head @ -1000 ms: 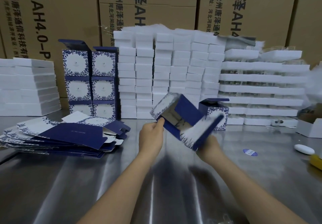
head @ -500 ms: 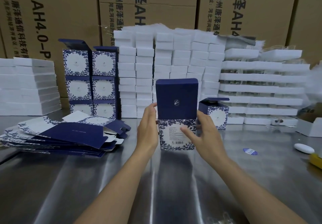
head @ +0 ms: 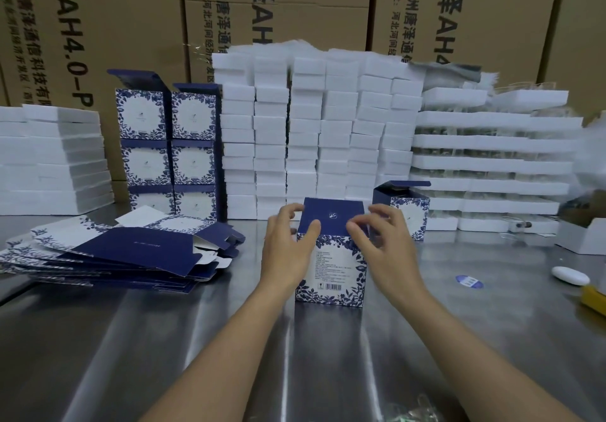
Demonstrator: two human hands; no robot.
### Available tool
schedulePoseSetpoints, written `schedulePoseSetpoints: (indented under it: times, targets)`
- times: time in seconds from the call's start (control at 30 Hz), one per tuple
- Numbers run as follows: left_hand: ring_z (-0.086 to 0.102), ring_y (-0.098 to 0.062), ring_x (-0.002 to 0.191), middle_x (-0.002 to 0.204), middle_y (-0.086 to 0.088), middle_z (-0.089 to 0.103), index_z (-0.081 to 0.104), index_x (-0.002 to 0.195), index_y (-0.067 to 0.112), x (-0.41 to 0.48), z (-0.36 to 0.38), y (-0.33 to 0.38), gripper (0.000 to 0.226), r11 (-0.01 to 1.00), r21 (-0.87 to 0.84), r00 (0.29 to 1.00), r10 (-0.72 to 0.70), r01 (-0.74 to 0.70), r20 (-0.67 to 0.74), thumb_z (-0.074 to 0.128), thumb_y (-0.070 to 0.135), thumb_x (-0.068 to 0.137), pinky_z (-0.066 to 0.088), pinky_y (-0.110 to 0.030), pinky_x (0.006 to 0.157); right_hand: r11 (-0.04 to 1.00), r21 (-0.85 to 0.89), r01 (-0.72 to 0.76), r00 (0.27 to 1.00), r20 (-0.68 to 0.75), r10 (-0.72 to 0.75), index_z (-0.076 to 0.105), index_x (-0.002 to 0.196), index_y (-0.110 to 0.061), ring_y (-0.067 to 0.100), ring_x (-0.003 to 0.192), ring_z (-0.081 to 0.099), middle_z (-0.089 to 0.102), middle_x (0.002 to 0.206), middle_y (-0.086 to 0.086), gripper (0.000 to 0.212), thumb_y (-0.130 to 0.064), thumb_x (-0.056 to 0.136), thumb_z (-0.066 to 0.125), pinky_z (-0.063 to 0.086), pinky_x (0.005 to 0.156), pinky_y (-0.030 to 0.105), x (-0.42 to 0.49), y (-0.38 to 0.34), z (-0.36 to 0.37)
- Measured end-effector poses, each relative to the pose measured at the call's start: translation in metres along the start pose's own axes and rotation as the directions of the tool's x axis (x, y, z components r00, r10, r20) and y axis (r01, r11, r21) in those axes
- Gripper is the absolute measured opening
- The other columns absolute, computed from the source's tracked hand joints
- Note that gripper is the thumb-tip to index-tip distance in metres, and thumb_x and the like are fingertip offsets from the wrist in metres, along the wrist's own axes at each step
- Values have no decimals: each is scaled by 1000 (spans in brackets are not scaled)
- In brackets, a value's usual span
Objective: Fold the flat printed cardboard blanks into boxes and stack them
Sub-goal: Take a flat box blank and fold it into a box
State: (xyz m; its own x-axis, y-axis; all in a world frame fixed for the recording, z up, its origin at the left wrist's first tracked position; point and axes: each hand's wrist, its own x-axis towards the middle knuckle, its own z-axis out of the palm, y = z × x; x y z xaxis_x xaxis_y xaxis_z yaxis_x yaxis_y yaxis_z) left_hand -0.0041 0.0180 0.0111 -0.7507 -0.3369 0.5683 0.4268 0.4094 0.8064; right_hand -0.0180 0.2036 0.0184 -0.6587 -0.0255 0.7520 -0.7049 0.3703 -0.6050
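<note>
A person's two bare forearms reach over a steel table [head: 164, 339]. Between the hands stands a printed cardboard box [head: 331, 269], upright on the table near the middle. A second ago it was tilted in the air with its flaps loose; half a second ago its navy lid stood straight up; now the lid is folded down over the top, so this box looks nearly finished and ready for stacking.

The left hand [head: 288, 244] rests at the box's left upper edge, fingers loosely curled on the lid corner. The right hand [head: 382, 241] hovers at the right upper edge, fingers bent; motion blur hides whether its grip actually holds the lid.

To the left lies a fanned pile of flat blanks [head: 114, 254], many yet to fold. Behind it, against brown cartons [head: 98, 27], finished boxes [head: 167, 149] stand stacked in two columns. One more folded box [head: 406, 206] sits behind the right hand, its lid open; what is inside cannot be seen. White trays [head: 321, 132] are stacked along the back
</note>
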Motion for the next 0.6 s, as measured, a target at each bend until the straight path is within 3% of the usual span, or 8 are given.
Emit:
schedulePoseSetpoints:
  times: [0.07, 0.1, 0.2, 0.37, 0.47, 0.6]
  targets:
    - [50, 2, 119, 124, 25, 52, 67, 101, 49, -1, -2, 2, 12, 981, 140, 988, 146, -137, -57, 69, 53, 91, 33, -3, 91, 994, -72, 78, 996, 51, -74, 77, 99, -33, 5, 115, 58, 59, 117, -17, 6, -34, 98, 72, 45, 98, 24, 0, 0, 0]
    - [48, 4, 118, 123, 26, 55, 70, 94, 47, -2, -3, 4, 7, 954, 209, 970, 235, -216, -70, 70, 53, 90, 33, -3, 91, 991, -90, 99, 993, 72, -93, 78, 99, -31, 5, 110, 60, 62, 110, -20, 7, -33, 99, 71, 45, 95, 24, 0, 0, 1]
    - [60, 0, 100, 99, 24, 72, 77, 88, 37, -3, -6, 10, 9, 866, 298, 907, 422, -401, -5, 74, 45, 90, 50, -31, 92, 989, -87, 117, 990, 94, -108, 77, 99, -29, 5, 95, 66, 70, 96, -21, 6, -29, 100, 71, 48, 83, 20, 0, -1, 2]
    - [63, -2, 98, 95, 27, 72, 76, 92, 40, -10, -4, 13, 6, 884, 245, 916, 395, -399, 67, 75, 42, 86, 50, -44, 95, 984, -91, 154, 977, 164, -137, 74, 101, -31, 1, 98, 69, 74, 97, -24, 5, -28, 97, 73, 48, 83, 17, -1, 0, -4]
    - [60, -1, 99, 96, 29, 71, 75, 91, 43, -11, -4, 11, 6, 893, 243, 925, 378, -378, 51, 72, 45, 86, 48, -45, 96, 986, -87, 143, 978, 168, -127, 74, 103, -30, 0, 102, 69, 74, 100, -23, 6, -29, 97, 74, 50, 89, 24, -1, 0, -3]
    - [59, -1, 98, 97, 31, 72, 76, 92, 43, -10, -3, 11, 13, 881, 273, 920, 386, -388, 61, 68, 52, 87, 48, -41, 94, 990, -71, 125, 980, 161, -112, 75, 101, -30, 1, 101, 68, 74, 99, -23, 5, -26, 98, 73, 50, 87, 21, 0, 1, 0]
